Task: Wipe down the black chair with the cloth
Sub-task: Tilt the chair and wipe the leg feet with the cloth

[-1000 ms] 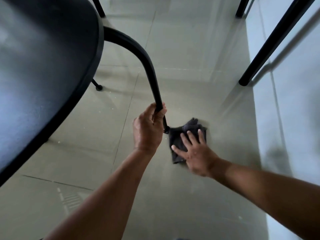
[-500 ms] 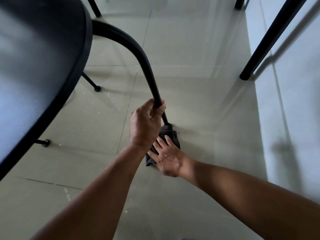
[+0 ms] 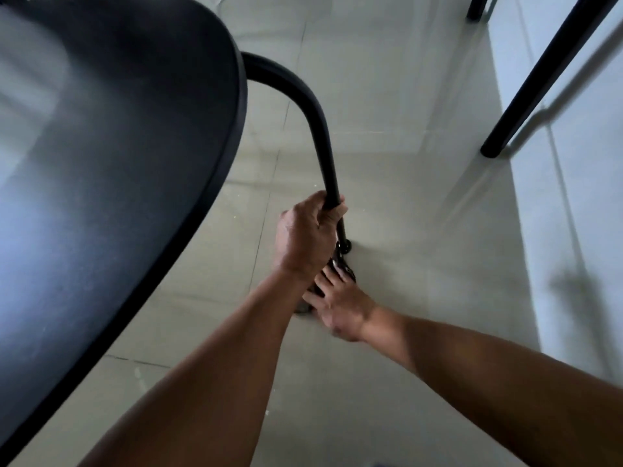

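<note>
Black chair [image 3: 111, 163] fills the upper left, seat tipped toward the camera. Curved metal leg [image 3: 318, 129] drops from the seat edge to its foot [image 3: 345, 247] on the tiled floor [image 3: 404, 230]. Left hand [image 3: 303, 237] clenched around the leg just above the foot, steadying it. Dark cloth [image 3: 344, 269] on the floor right below the foot, mostly hidden under both hands. Right hand [image 3: 340, 308] laid on the cloth, fingers [image 3: 332, 279] extended toward the foot; pressing or pinching, cannot tell. Second black leg [image 3: 539, 79], well right of the chair leg, untouched.

Handling guess: leg stiff, smooth, probably slick, so wrap the cloth round the tube and slide along it. Cloth soft, light, bunches easily; take by a gathered fold. Chair likely light enough to tip one-handed; hold low on the leg.
</note>
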A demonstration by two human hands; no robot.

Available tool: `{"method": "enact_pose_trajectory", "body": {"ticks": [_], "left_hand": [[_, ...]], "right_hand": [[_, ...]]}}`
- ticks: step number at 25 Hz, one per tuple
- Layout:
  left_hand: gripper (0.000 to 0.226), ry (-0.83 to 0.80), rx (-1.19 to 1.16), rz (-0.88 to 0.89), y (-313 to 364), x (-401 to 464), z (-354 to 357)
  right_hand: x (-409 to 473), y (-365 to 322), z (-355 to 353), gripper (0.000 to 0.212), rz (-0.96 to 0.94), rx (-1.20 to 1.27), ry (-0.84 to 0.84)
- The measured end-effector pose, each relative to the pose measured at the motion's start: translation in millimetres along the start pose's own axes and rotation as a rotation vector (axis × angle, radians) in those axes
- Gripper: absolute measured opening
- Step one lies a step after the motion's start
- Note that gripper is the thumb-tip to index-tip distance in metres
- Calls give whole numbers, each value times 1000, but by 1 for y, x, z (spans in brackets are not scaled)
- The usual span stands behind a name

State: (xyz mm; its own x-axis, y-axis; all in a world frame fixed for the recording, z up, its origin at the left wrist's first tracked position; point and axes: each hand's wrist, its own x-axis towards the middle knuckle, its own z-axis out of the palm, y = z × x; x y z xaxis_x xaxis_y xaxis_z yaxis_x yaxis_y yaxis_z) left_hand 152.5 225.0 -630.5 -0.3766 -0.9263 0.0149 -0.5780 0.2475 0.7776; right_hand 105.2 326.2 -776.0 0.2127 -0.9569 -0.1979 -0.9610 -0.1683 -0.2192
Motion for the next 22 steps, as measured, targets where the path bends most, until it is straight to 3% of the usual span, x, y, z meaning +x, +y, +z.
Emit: {"method": "enact_pose_trajectory", "body": {"ticks": [1, 3, 5, 7, 8, 11, 13, 17, 20, 22], "left_hand": [[17, 2, 4, 13, -1, 0, 1], [17, 10, -2, 21, -4, 1, 1], [17, 29, 16, 24, -5, -1, 4], [16, 50, 49, 41, -5, -1, 7], [15, 59, 55, 47, -5, -1, 8], [13, 66, 57, 59, -7, 0, 7], [14, 47, 63, 59, -7, 3, 5], [15, 56, 31, 17, 2, 13, 9], [16, 44, 20, -26, 11, 22, 16], [17, 48, 4, -50, 13, 26, 18]], "right_hand": [[-32, 14, 8, 60, -124, -61, -81], [-80, 68, 14, 60, -193, -108, -11], [-83, 118, 0, 61, 51, -64, 23], [-36, 151, -24, 66, 299, -37, -78], [-4, 161, -37, 68, 336, -44, -89], [80, 155, -59, 69, 267, -62, -205], [86, 158, -60, 67, 181, -74, -226], [-7, 154, -25, 61, 211, -34, -159], [-82, 101, -3, 61, 23, -32, -111], [-101, 61, 2, 62, -69, -56, -193]]}}
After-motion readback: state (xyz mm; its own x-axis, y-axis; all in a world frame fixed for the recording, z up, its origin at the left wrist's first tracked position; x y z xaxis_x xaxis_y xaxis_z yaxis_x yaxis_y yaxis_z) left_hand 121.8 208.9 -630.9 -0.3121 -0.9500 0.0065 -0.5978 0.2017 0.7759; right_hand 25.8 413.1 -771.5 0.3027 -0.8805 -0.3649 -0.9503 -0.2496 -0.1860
